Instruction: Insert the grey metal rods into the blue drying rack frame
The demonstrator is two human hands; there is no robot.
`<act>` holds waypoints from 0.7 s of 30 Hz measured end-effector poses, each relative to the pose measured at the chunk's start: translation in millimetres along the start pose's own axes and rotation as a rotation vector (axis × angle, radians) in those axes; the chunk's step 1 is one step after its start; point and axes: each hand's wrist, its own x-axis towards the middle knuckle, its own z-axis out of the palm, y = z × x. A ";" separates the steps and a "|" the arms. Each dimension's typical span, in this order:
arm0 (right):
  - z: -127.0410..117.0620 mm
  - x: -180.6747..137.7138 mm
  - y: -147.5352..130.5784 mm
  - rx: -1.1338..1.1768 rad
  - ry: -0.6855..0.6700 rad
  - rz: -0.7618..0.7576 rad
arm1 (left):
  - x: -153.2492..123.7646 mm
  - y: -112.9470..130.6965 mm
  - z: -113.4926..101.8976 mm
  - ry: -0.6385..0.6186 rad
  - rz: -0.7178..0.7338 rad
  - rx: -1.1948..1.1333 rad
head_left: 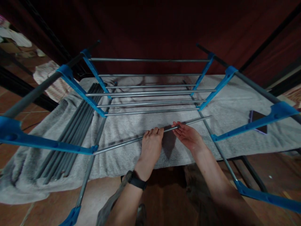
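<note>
A thin grey metal rod [122, 145] slants across the frame in front of me, its right end higher in view. My left hand [151, 144] is closed over the rod from above near its middle, with a dark band on that wrist. Just to the right, my right hand [188, 135] is turned palm up, its fingers and thumb around the rod. The rod's left end meets the inner end of a blue plastic bracket [47, 142]. Its right end [208, 117] lies apart from the right blue bracket [249, 127].
Several crossbars [150, 93] span the blue brackets farther back. A bundle of grey tubes [72, 131] lies at left on the grey blanket [127, 163]. A dark phone-like object [258, 122] rests at right. A dark red curtain [150, 28] hangs behind.
</note>
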 end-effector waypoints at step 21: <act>-6.9 2.1 -18.7 0.036 0.086 -0.090 | -2.0 -9.0 -7.1 -0.025 -0.045 -0.021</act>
